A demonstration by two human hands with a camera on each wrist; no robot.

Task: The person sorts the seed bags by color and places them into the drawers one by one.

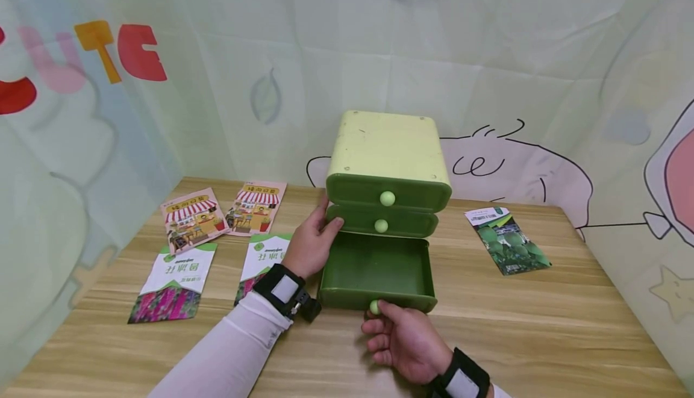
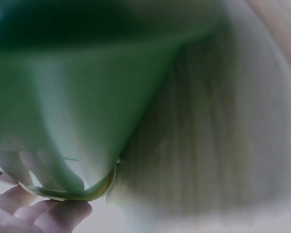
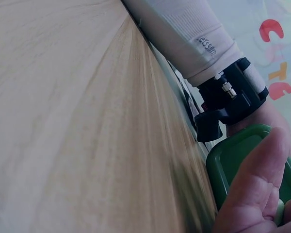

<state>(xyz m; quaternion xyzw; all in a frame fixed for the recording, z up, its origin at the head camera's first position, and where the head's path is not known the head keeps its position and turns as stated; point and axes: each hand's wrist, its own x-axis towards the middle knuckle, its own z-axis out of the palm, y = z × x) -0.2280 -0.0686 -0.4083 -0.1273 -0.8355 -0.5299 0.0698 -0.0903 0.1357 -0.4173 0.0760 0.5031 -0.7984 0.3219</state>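
A small drawer cabinet [image 1: 388,145] with a pale yellow top and green drawer fronts stands at the back of the table. Its bottom drawer [image 1: 379,265] is pulled far out, and bare green floor shows inside. With thumb and index finger, my right hand [image 1: 409,341] pinches the round light-green knob [image 1: 375,307] of that drawer. My left hand [image 1: 311,244] grips the cabinet's left side, thumb toward the front; its fingertips [image 2: 63,216] show at the green edge in the left wrist view. In the right wrist view the right hand [image 3: 257,189] partly covers the drawer front [image 3: 235,155].
Two pink shop-picture packets [image 1: 195,220] lie at the left, above two white-and-magenta flower packets [image 1: 173,283], one partly behind my left wrist. A green-and-black packet [image 1: 509,241] lies right of the cabinet. Printed cloth [image 1: 379,55] hangs behind the wooden table [image 1: 542,326].
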